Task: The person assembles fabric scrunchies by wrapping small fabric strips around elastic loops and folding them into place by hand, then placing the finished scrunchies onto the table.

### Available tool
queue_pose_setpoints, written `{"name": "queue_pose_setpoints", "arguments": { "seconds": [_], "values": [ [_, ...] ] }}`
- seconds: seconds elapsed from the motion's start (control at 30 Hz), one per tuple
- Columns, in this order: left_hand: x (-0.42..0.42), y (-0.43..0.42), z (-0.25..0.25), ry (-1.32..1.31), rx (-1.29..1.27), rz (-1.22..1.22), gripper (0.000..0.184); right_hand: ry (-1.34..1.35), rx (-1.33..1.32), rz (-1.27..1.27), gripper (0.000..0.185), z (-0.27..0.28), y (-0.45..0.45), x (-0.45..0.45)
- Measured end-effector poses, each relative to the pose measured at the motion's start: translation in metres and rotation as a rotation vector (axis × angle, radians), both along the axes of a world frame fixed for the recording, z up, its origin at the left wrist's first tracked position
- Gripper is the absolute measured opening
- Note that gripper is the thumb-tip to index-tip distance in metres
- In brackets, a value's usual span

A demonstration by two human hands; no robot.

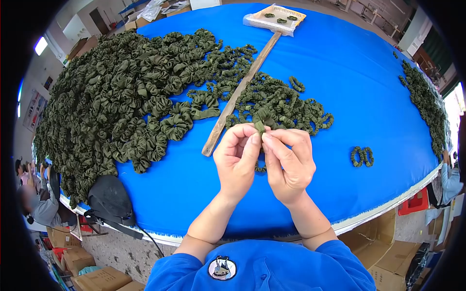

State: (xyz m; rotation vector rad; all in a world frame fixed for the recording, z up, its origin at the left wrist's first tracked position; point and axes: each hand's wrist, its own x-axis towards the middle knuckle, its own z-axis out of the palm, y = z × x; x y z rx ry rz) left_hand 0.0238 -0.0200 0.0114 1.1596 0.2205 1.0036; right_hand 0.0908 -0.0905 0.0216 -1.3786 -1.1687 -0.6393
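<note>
Between my two hands, raised over the near middle of the blue-covered table (388,126), is a dark green scrunchie (262,118). My left hand (236,157) pinches it between thumb and forefinger. Pressed up against it, my right hand (290,162) pinches the same scrunchie from the other side. Just beyond my hands lies a loose pile of small green scrunchies (279,99). A pair of small scrunchies (362,156) rests side by side to the right. Part of another shows below my fingers.
A big heap of larger scrunchies (116,87) fills the left. A wooden stick (242,89) lies between the piles, reaching a tray (296,17) holding several scrunchies. More lie along the right edge (422,97). A black bag (110,201) sits front left. People sit at both sides.
</note>
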Motion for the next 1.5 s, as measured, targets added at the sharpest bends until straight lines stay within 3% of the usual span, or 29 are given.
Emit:
{"name": "queue_pose_setpoints", "arguments": {
  "seconds": [0.2, 0.33, 0.53, 1.17, 1.37, 1.5],
  "values": [
    [-0.006, 0.003, 0.006, -0.060, -0.110, -0.117, 0.014, -0.020, -0.001, 0.009, 0.024, 0.005, -0.002, 0.000],
    [-0.005, 0.008, 0.004, -0.108, -0.275, -0.238, 0.016, 0.225, 0.036, 0.093, 0.020, 0.006, -0.007, 0.005],
    [-0.004, 0.007, 0.007, -0.085, -0.284, -0.286, 0.015, 0.119, -0.013, 0.011, 0.019, 0.007, -0.008, 0.013],
    [-0.010, 0.006, 0.018, 0.138, 0.141, -0.079, 0.009, -0.143, -0.044, -0.051, 0.018, 0.004, -0.005, 0.019],
    [-0.009, 0.005, 0.015, 0.126, 0.086, -0.125, 0.008, -0.124, -0.018, -0.032, 0.020, 0.002, -0.002, 0.021],
    [-0.008, 0.000, 0.014, 0.195, 0.116, -0.031, 0.007, -0.155, -0.031, -0.023, 0.021, -0.003, -0.001, 0.025]
  ]
}}
